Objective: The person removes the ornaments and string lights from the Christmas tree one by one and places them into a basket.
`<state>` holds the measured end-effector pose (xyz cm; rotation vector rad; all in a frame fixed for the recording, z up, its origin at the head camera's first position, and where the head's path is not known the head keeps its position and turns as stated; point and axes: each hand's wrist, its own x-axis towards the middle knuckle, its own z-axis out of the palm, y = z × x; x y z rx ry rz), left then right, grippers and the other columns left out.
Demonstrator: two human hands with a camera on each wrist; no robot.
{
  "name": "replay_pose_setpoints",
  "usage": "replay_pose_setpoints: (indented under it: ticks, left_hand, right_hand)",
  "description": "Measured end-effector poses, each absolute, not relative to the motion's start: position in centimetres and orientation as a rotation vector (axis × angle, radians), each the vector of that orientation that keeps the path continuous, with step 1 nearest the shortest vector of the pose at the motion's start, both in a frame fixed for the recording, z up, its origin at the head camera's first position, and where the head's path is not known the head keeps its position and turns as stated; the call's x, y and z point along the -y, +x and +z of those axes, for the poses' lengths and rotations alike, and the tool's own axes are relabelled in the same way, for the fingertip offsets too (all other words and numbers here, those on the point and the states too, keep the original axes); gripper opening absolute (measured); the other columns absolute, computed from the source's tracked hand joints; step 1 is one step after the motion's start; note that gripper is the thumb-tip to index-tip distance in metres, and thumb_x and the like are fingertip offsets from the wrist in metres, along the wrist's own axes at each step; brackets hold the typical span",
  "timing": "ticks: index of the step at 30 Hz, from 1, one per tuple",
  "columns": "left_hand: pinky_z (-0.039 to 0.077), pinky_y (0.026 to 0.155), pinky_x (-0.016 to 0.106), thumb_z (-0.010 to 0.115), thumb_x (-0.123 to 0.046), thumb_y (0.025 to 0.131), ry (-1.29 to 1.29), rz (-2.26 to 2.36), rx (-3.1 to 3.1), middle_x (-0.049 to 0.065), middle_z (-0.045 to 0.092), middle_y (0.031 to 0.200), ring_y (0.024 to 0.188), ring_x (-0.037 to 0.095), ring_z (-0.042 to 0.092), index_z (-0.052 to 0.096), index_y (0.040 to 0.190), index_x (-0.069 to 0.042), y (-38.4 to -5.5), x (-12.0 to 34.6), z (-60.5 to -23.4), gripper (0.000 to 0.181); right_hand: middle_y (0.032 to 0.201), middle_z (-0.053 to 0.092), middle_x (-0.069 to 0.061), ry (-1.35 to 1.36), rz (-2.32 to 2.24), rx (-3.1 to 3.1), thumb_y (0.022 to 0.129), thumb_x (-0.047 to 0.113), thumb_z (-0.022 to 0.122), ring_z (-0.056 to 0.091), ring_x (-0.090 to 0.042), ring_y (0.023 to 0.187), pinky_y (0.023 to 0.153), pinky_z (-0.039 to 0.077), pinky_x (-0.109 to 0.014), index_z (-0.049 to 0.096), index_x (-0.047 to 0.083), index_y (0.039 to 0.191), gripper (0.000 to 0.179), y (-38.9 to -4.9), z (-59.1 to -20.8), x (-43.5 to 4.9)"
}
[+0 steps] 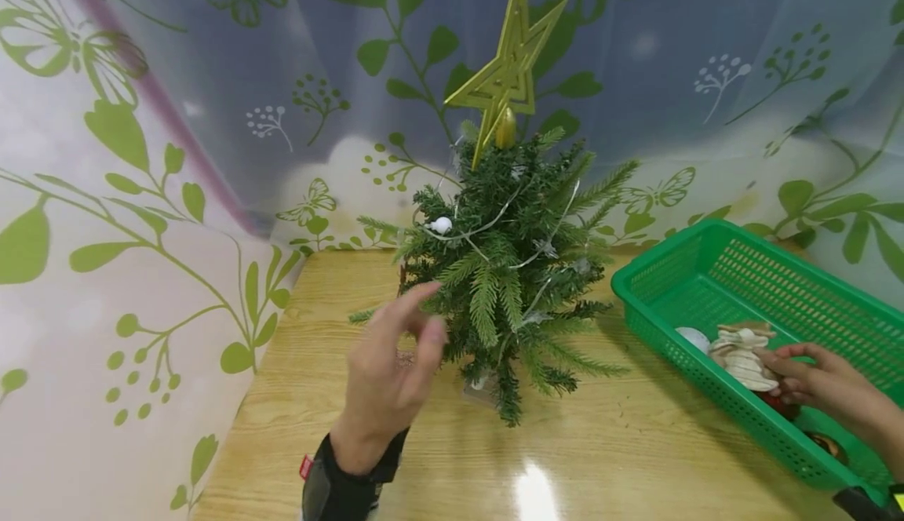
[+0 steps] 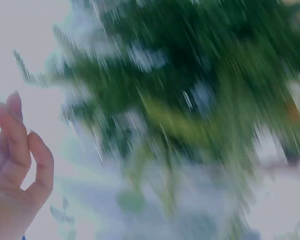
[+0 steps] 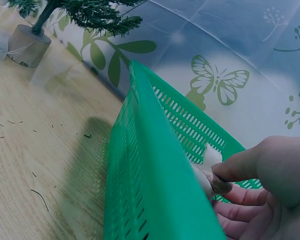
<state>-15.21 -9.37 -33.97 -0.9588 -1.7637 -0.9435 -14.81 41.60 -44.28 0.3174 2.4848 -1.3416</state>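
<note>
A small artificial Christmas tree stands on the table, with a gold star at its top and a white ball on its left side. My left hand hovers before the tree's lower left branches, fingers loosely bent and holding nothing; the left wrist view is blurred. Inside the green basket, my right hand pinches the edge of a cream-white ornament between thumb and fingers. The right wrist view shows a brownish part of it at the fingertips; the basket wall hides the rest.
A white ball, a dark red ornament and a round brown ornament also lie in the basket. A wire light string winds round the tree. Behind the wooden table hangs a leaf-patterned curtain.
</note>
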Motion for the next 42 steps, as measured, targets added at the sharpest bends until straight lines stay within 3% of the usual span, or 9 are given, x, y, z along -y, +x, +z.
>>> replay_pose_setpoints:
  ticks: [5, 9, 18, 23, 26, 32, 35, 38, 42]
  left_hand:
    - [0.049, 0.071, 0.039, 0.055, -0.013, 0.098, -0.561, -0.843, 2.087, 0.015, 0.064, 0.093, 0.083, 0.029, 0.06, 0.066, 0.108, 0.004, -17.0, 14.0, -35.3, 0.023]
    - [0.047, 0.081, 0.05, 0.059, -0.018, 0.098, -0.374, -0.694, 2.428, 0.023, 0.059, 0.112, 0.1, 0.04, 0.055, 0.065, 0.114, 0.004, -18.0, 16.1, -37.1, 0.028]
    - [0.054, 0.066, 0.038, 0.049, -0.019, 0.103, -0.409, -0.767, 2.597, 0.009, 0.07, 0.09, 0.079, 0.021, 0.067, 0.068, 0.11, -0.002, -15.7, 17.0, -39.7, 0.027]
    - [0.054, 0.062, 0.031, 0.048, -0.01, 0.102, -0.446, -0.836, 2.585, 0.002, 0.068, 0.079, 0.072, 0.015, 0.066, 0.069, 0.101, -0.001, -13.1, 16.7, -40.7, 0.022]
    - [0.055, 0.062, 0.03, 0.051, -0.005, 0.1, -0.453, -0.844, 2.55, 0.0, 0.067, 0.074, 0.07, 0.014, 0.066, 0.069, 0.098, 0.0, -11.8, 16.1, -41.3, 0.019]
    - [0.056, 0.067, 0.035, 0.061, -0.003, 0.094, -0.473, -0.877, 2.437, -0.002, 0.069, 0.077, 0.073, 0.011, 0.065, 0.071, 0.095, 0.002, -10.0, 13.5, -42.1, 0.012]
    - [0.057, 0.066, 0.033, 0.064, 0.0, 0.09, -0.488, -0.929, 2.34, -0.002, 0.07, 0.078, 0.072, 0.01, 0.064, 0.072, 0.093, 0.002, -9.3, 11.9, -42.5, 0.009]
    - [0.057, 0.062, 0.03, 0.067, 0.003, 0.086, -0.478, -0.958, 2.24, 0.0, 0.07, 0.077, 0.07, 0.01, 0.064, 0.073, 0.091, 0.002, -8.7, 10.5, -43.3, 0.008]
    - [0.055, 0.059, 0.025, 0.067, 0.004, 0.082, -0.474, -0.982, 2.161, 0.002, 0.07, 0.076, 0.068, 0.01, 0.063, 0.072, 0.089, 0.001, -8.3, 9.0, -44.0, 0.009]
  right_hand:
    - [0.093, 0.055, -0.003, 0.339, -1.311, -2.501, 0.102, 0.046, 0.039, 0.055, -0.014, 0.07, 0.063, 0.051, -0.033, 0.026, -0.016, 0.126, 0.067, -14.8, -44.3, -41.4]
    - [0.1, 0.057, -0.006, 0.334, -1.275, -2.5, 0.102, 0.047, 0.038, 0.057, -0.016, 0.073, 0.065, 0.051, -0.033, 0.024, -0.018, 0.128, 0.072, -14.7, -44.2, -41.3]
    - [0.098, 0.06, -0.01, 0.256, -1.248, -2.538, 0.104, 0.043, 0.037, 0.06, -0.015, 0.075, 0.065, 0.052, -0.031, 0.02, -0.019, 0.132, 0.07, -14.7, -44.5, -40.8]
    - [0.11, 0.05, -0.039, 0.181, -1.084, -2.661, 0.104, 0.039, 0.038, 0.058, -0.017, 0.072, 0.06, 0.05, -0.036, 0.019, -0.023, 0.132, 0.071, -14.8, -44.7, -40.8]
    - [0.119, 0.037, -0.048, 0.156, -0.912, -2.761, 0.103, 0.042, 0.039, 0.06, -0.029, 0.076, 0.063, 0.05, -0.044, 0.019, -0.024, 0.134, 0.076, -14.9, -44.4, -40.7]
    - [0.119, 0.031, -0.052, 0.058, -0.662, -2.88, 0.103, 0.038, 0.045, 0.047, -0.06, 0.095, 0.068, 0.046, -0.055, 0.023, -0.028, 0.131, 0.075, -14.5, -43.1, -39.6]
    - [0.121, 0.026, -0.054, 0.044, -0.634, -2.956, 0.102, 0.034, 0.047, 0.044, -0.061, 0.098, 0.071, 0.043, -0.06, 0.027, -0.026, 0.13, 0.069, -13.7, -42.7, -38.2]
    - [0.125, 0.026, -0.049, 0.118, -0.713, -3.081, 0.102, 0.033, 0.048, 0.033, -0.062, 0.107, 0.077, 0.03, -0.072, 0.034, -0.018, 0.132, 0.061, -12.7, -42.4, -35.4]
    - [0.126, 0.04, -0.04, 0.096, -0.985, -3.28, 0.098, 0.02, 0.056, 0.035, -0.06, 0.112, 0.079, 0.025, -0.072, 0.048, -0.01, 0.127, 0.042, -11.3, -41.6, -30.4]
